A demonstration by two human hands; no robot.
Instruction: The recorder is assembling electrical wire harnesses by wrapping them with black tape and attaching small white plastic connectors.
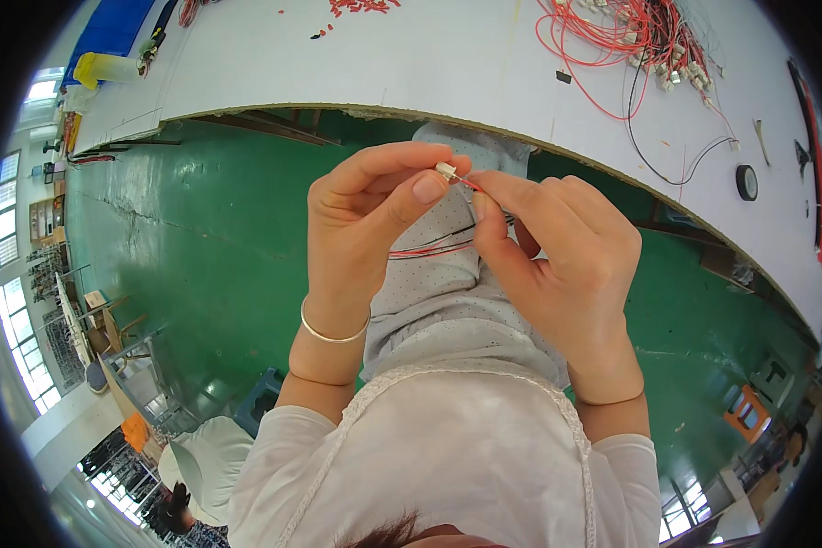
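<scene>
Between the thumb and forefinger of my left hand [370, 196] is a small white plug connector [447, 171]. My right hand [557, 237], close beside it, pinches a thin red wire [469, 184] whose end meets the connector. Whether the wire's tip is fully inside the connector I cannot tell. More red and black wires [434, 247] hang below the hands, over my lap. Both hands are held in the air in front of the table's near edge.
The white table [411, 68] curves across the far side. On it lie a tangled pile of red wires with white connectors [648, 41], small red pieces [361, 6], a black tape roll [746, 183] and a yellow-capped clear container [105, 68]. An orange stool [747, 413] stands at right.
</scene>
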